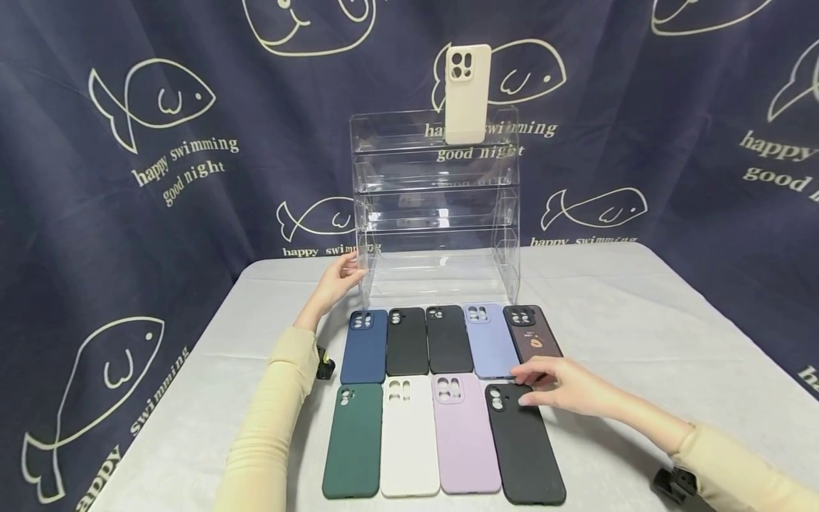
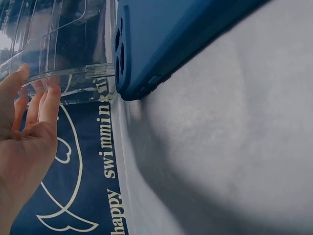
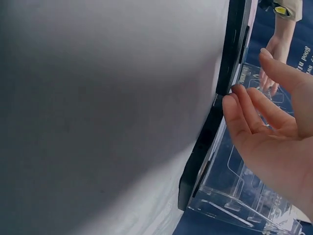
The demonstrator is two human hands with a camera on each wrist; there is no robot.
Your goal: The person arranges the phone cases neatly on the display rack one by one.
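Observation:
A clear plastic tiered display rack [image 1: 441, 267] stands at the back of the table. My left hand [image 1: 339, 279] holds its left side edge; in the left wrist view the thumb and fingers of this hand [image 2: 32, 127] lie on either side of the clear edge. A cream phone case [image 1: 466, 96] stands upright on the rack's top tier, toward the right. Over the top of a black phone case [image 1: 527, 448] is my right hand [image 1: 566, 385], thumb and fingers apart with nothing between them. Its fingertips are close to the dark brown case [image 1: 536, 338] and the light blue case [image 1: 491, 341].
Phone cases lie in two rows before the rack: navy [image 1: 365, 348], two black [image 1: 407, 345] ones, then light blue and brown behind; green [image 1: 353, 444], white [image 1: 410, 441], lilac [image 1: 467, 437] and black in front. A dark blue fish-print curtain [image 1: 173, 235] hangs behind the grey-white table [image 1: 640, 320].

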